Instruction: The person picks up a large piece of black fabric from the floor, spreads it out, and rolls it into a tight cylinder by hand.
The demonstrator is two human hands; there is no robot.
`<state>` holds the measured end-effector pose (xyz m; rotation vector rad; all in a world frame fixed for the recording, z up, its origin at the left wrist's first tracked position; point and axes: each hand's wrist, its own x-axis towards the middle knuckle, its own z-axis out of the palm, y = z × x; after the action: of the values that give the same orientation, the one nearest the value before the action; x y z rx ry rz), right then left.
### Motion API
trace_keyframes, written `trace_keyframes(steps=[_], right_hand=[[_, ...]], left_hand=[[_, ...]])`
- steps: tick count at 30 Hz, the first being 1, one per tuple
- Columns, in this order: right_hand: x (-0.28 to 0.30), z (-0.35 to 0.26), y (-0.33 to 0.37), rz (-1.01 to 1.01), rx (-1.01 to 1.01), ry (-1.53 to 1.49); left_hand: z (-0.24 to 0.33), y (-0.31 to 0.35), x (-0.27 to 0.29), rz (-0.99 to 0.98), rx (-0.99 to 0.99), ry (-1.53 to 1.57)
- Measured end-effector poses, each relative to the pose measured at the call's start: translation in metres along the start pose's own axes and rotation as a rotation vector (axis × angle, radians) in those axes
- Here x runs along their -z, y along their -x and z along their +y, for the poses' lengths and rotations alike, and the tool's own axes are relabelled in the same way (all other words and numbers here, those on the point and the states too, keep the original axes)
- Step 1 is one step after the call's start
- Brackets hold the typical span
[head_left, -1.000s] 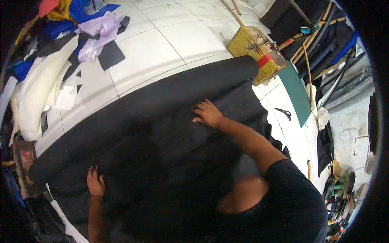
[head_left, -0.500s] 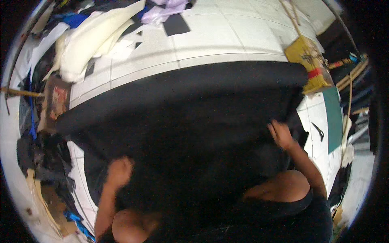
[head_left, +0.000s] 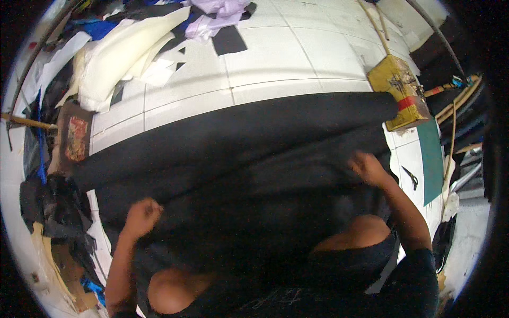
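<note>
A wide black sheet of fabric or similar soft material [head_left: 228,143] is spread over the white tiled floor before my knees. My left hand [head_left: 143,217] is closed in a pinch on its near left part, where a crease starts at the fingertips. That crease slants up across the sheet toward its far right corner. Farther right, my right hand [head_left: 369,168] has its fingers bent together on the sheet near the right edge, slightly blurred. Black scissors [head_left: 410,178] lie on the floor beyond that edge, beside a green sheet [head_left: 431,161].
A worn yellow block with a red band [head_left: 401,95] stands against the sheet's far right corner. At the far left corner is a brown block [head_left: 74,135]. Cream sheets [head_left: 124,53] and lilac scraps [head_left: 217,18] lie at the back left, near a black piece [head_left: 229,40].
The sheet's far edge has come nearer to me, and a long slanting crease has formed. My left hand has moved left. My right hand has shifted only slightly.
</note>
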<state>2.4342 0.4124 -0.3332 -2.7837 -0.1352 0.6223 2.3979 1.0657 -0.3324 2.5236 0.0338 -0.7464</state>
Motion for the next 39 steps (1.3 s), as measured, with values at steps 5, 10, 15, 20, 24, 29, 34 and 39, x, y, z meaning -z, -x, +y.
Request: trace_keyframes(steps=[5,10,15,20,24,29,34,39], right_hand=[[-0.068,0.014,-0.107,0.223,0.254,0.273],[-0.125,0.041,-0.142,0.343,0.292,0.362],[-0.078,0.027,-0.174,0.456,0.126,0.043],[-0.02,-0.014,-0.162,0.251,0.058,0.139],[-0.026,-0.011,-0.026,0.279,0.054,0.21],[-0.113,-0.018,0.175,0.019,-0.115,-0.042],[-0.15,-0.006,0.233,-0.551,-0.271,-0.136],[-0.042,0.012,0.098,-0.599,-0.02,-0.117]], left_hand=[[-0.038,-0.091,-0.066,0.271,-0.269,-0.409],[-0.085,-0.115,-0.107,0.487,-0.413,-0.456],[-0.074,-0.162,-0.085,0.672,-0.249,-0.23],[-0.018,-0.121,-0.004,0.441,-0.077,-0.031],[0.0,-0.008,-0.023,0.346,-0.193,-0.217],[0.016,0.151,-0.104,-0.087,0.216,-0.158],[0.007,0.15,-0.105,-0.401,0.195,-0.245],[0.003,0.069,-0.024,-0.535,0.142,-0.28]])
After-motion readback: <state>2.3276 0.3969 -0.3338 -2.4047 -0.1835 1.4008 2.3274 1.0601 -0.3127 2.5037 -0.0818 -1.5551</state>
